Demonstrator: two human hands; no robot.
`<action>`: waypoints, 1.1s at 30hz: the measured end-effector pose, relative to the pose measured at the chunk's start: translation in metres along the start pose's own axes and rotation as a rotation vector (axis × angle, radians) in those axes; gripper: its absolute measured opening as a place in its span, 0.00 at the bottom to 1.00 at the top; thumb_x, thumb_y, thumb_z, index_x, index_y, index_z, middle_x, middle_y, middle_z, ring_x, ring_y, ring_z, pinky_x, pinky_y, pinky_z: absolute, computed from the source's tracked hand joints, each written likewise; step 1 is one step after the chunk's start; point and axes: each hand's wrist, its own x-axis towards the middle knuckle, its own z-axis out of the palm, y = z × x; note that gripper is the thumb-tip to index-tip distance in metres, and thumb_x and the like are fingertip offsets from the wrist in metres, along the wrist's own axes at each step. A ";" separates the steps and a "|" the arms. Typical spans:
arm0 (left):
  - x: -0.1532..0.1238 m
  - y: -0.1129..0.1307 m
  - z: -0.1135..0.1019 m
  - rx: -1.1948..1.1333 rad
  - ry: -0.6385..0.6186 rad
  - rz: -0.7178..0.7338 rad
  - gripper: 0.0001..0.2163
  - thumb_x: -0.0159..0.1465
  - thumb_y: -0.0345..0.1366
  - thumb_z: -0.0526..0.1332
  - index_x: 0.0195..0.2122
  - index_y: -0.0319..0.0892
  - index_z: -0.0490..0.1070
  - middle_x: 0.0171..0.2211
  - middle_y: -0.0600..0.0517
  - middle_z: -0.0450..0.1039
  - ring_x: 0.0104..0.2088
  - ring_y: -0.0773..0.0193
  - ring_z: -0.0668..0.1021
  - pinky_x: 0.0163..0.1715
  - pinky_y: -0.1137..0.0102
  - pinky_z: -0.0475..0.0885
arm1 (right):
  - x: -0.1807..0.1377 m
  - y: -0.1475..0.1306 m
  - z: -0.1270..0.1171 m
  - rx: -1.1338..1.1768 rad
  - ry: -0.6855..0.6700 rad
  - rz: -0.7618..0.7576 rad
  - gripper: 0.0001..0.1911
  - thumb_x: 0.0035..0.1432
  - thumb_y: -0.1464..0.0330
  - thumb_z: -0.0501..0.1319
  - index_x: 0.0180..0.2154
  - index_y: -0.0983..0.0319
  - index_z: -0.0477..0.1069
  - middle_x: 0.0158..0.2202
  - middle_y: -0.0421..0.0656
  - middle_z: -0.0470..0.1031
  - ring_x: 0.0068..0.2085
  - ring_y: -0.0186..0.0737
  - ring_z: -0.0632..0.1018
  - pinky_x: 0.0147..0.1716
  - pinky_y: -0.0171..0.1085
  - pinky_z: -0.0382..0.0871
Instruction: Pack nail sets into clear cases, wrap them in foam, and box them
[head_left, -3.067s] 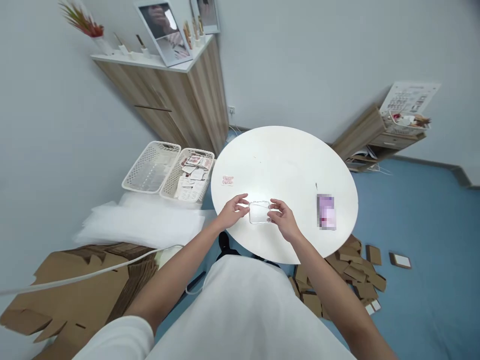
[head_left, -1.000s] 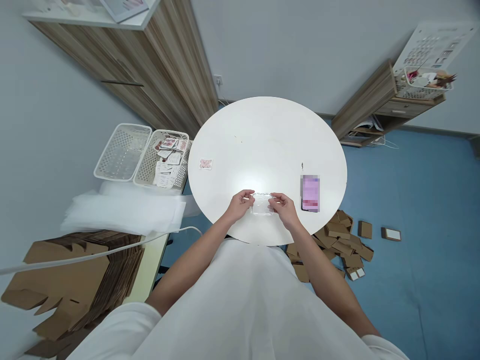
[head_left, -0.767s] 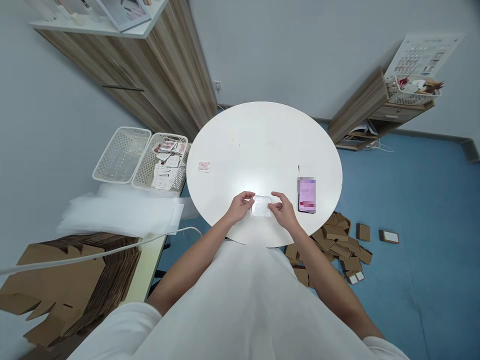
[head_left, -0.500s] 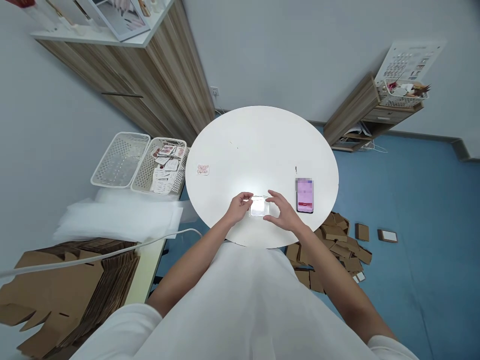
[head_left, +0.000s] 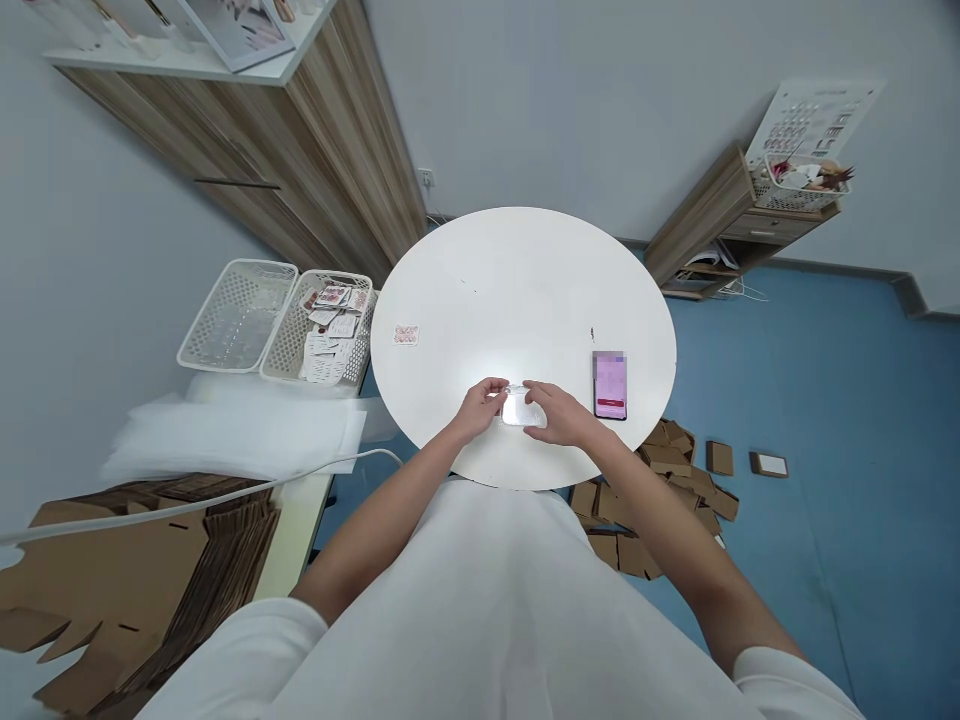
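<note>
Both bare forearms stretch forward and angle inward, so the hands meet in the middle out front. Left hand (head_left: pixel 482 405) is curled up, thumb and fingertips pinched together. Right hand (head_left: pixel 559 416) sits palm down, fingers bent and reaching across toward the left one, tips pretty much touching.

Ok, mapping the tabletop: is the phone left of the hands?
No, the phone lies on the table right of the left hand and right hand holding the clear case.

Case (head_left: pixel 517 410) at bench (head_left: pixel 525 270) near edge, betw. left hand (head_left: pixel 480 408) & right hand (head_left: pixel 559 418); phone (head_left: pixel 609 385) to its R, card (head_left: pixel 405 335) far L; baskets (head_left: pixel 277 320) L of bench, prob. lower.
</note>
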 end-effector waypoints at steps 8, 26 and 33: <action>-0.014 0.008 -0.012 0.232 -0.161 0.140 0.45 0.34 0.35 0.72 0.56 0.50 0.57 0.47 0.47 0.63 0.38 0.64 0.70 0.43 0.63 0.64 | -0.003 0.002 -0.006 0.034 0.072 0.013 0.21 0.40 0.65 0.63 0.40 0.58 0.63 0.53 0.48 0.63 0.51 0.50 0.67 0.44 0.48 0.63; -0.012 0.016 -0.008 0.379 -0.222 0.215 0.43 0.36 0.39 0.71 0.55 0.49 0.58 0.38 0.51 0.68 0.32 0.65 0.70 0.38 0.67 0.67 | -0.005 0.001 0.000 0.073 0.113 -0.069 0.20 0.40 0.66 0.63 0.39 0.58 0.64 0.53 0.49 0.63 0.52 0.49 0.65 0.44 0.48 0.64; -0.009 0.016 -0.009 0.379 -0.242 0.207 0.39 0.38 0.38 0.71 0.53 0.47 0.60 0.36 0.51 0.68 0.30 0.67 0.71 0.34 0.68 0.68 | -0.005 0.005 0.002 0.080 0.095 -0.041 0.21 0.41 0.66 0.63 0.41 0.58 0.64 0.54 0.49 0.62 0.53 0.50 0.65 0.45 0.49 0.64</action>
